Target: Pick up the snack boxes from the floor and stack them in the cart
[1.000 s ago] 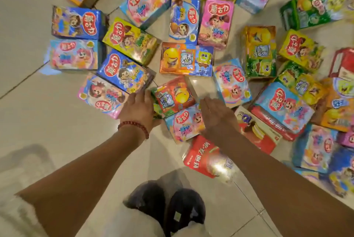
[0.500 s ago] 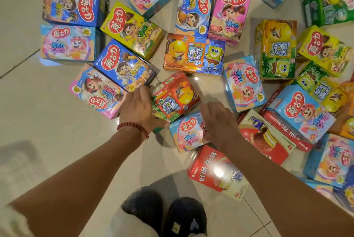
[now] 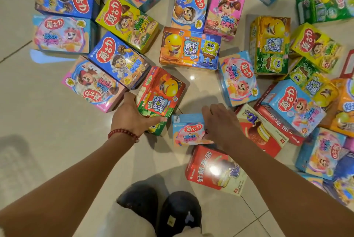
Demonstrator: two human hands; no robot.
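Looking down from the head camera, I see both my bare arms reaching toward snack boxes scattered flat over a pale tiled floor (image 3: 38,121). My left hand (image 3: 130,116), with a red bead bracelet (image 3: 122,134) at the wrist, grips the near edge of a red and green box (image 3: 162,95), its thumb along the near end; that box is tilted, its far end raised. My right hand (image 3: 220,123) lies on the right end of a small light blue box (image 3: 188,129), fingers curled over it, though I cannot tell how firmly it grips. Just nearer me lies a red pie box (image 3: 210,167). Beyond the hands sits an orange and blue box (image 3: 189,49). Two dark slippers (image 3: 159,212) show at the bottom edge, between my arms.
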